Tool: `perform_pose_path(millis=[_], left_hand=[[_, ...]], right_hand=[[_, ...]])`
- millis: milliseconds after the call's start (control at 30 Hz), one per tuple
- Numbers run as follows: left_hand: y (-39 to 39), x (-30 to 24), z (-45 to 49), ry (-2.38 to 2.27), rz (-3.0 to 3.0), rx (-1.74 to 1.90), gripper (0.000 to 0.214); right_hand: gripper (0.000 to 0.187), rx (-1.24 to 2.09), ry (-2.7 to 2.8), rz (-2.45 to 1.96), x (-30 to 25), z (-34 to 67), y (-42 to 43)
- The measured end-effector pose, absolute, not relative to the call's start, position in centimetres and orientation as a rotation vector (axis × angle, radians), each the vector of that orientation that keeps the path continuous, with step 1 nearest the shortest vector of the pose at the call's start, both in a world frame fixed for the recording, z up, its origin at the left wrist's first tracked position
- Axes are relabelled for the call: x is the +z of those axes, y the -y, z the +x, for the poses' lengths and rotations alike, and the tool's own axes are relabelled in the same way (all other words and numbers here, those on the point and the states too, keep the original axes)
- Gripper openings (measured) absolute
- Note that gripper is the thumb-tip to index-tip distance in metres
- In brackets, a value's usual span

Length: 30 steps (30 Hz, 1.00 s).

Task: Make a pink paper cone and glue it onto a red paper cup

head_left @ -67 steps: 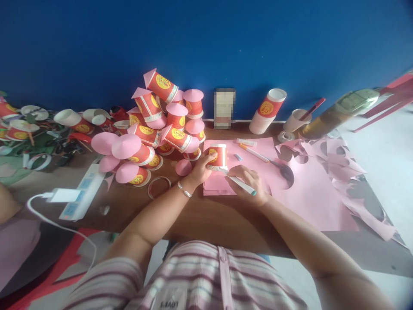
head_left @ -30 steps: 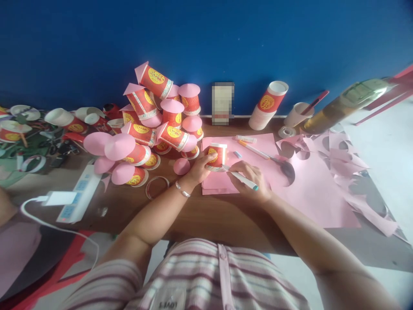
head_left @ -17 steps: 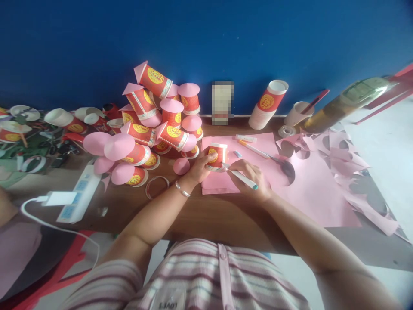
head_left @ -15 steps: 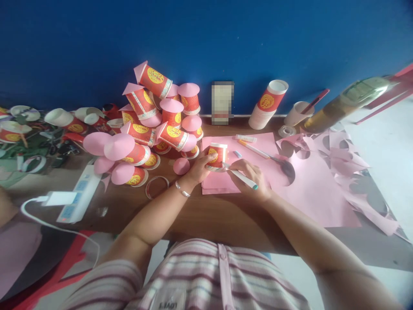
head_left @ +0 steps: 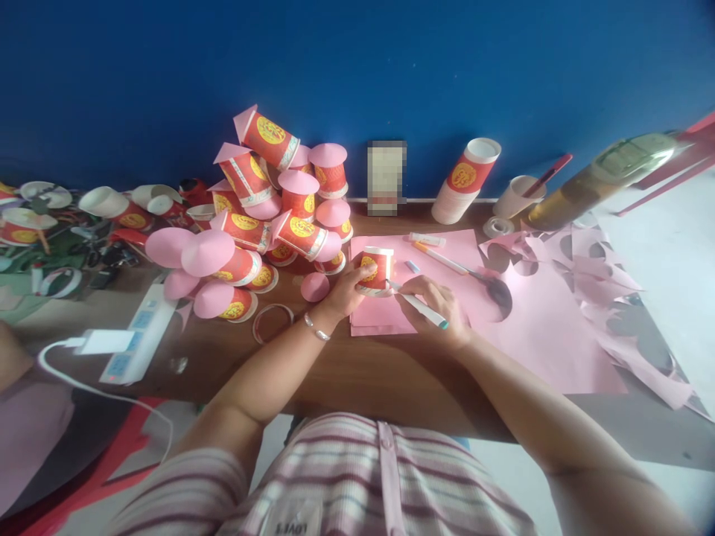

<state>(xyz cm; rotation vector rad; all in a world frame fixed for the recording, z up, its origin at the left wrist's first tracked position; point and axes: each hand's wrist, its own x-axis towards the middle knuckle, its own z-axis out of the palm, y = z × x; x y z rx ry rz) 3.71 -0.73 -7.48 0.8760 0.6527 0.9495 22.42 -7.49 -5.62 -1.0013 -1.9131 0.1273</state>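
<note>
My left hand (head_left: pixel 347 290) is closed round a red paper cup (head_left: pixel 375 269) with a yellow emblem and a white strip down its side. In my right hand (head_left: pixel 439 301) I grip a white marker pen (head_left: pixel 421 309) with a green end, its tip at the cup's lower right edge. Beneath both hands lies a stack of pink paper (head_left: pixel 380 316). Beyond the cup rest a small blue cap (head_left: pixel 412 266), a glue stick (head_left: pixel 427 239) and an orange-and-white pen (head_left: pixel 439 257). A small pink paper cone (head_left: pixel 315 286) sits left of my left hand.
Red cups with pink cone tops (head_left: pixel 251 179) are piled at the left. A cup stack (head_left: pixel 466 179), a cup holding a red tool (head_left: pixel 519 197), a tape roll (head_left: pixel 497 226) and a bottle (head_left: pixel 603 179) stand right. Scissors (head_left: pixel 497 286), pink scraps (head_left: pixel 620 298) and a power strip (head_left: pixel 141 335) lie about.
Almost nothing differs; the whole view has shifted very slightly. My hands still hold the cup and the marker pen in the same place.
</note>
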Motion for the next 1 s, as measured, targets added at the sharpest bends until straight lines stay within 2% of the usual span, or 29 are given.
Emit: perform_pose_path(millis=[567,1000], left_hand=[[0.57,-7.85,3.76,-0.621,0.856,0.993,0.031],[0.61,-7.70,3.80,-0.647,0.823,0.977,0.037]], right_hand=[[0.011,0.146,1.968,-0.945,-5.04,22.30,7.81],[0.013,0.130,1.954,-0.870,-5.29,21.72,7.91]])
